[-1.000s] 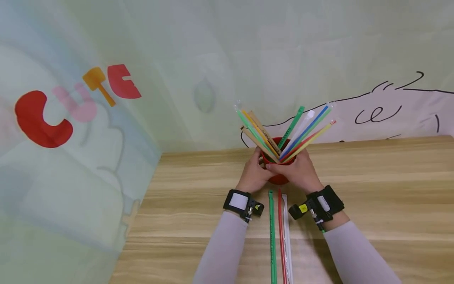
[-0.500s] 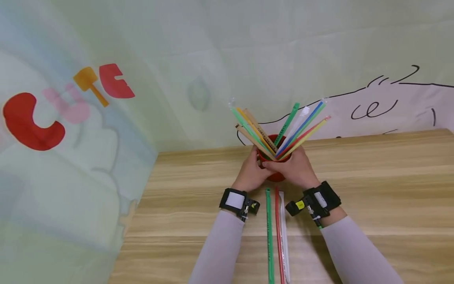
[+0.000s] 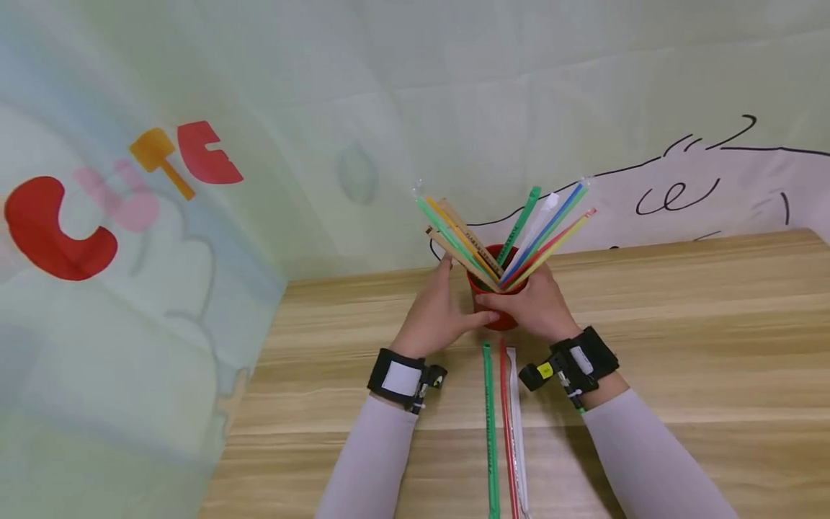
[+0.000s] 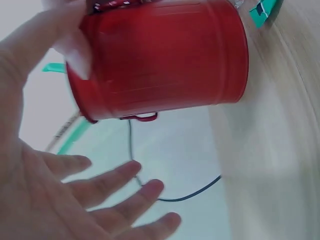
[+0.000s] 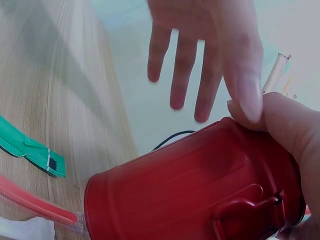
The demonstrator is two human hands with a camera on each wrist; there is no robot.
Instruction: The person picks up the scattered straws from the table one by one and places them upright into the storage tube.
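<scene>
A red metal bucket (image 3: 502, 321) with small side handles stands upright on the wooden table, and several wrapped drinking straws (image 3: 519, 225) in green, yellow, brown, white, blue and red fan out of it. My right hand (image 3: 541, 306) grips the bucket from the right, its thumb across the front near the rim; the bucket hides most of its other fingers. Left of the bucket, my left hand (image 3: 429, 317) is spread, with fingers apart and off the wall. Its thumb overlaps the bucket's front in the left wrist view, near the rim.
In front of the bucket, a green straw (image 3: 491, 432), a red straw (image 3: 509, 432) and a white straw (image 3: 519, 432) lie side by side, pointing towards me. A printed cloth backdrop (image 3: 311, 130) rises behind the table (image 3: 681, 346) and along its left side.
My left hand has loosened from the bucket and moved left, its fingers spreading. My right hand keeps its grip. The whole view has shifted slightly.
</scene>
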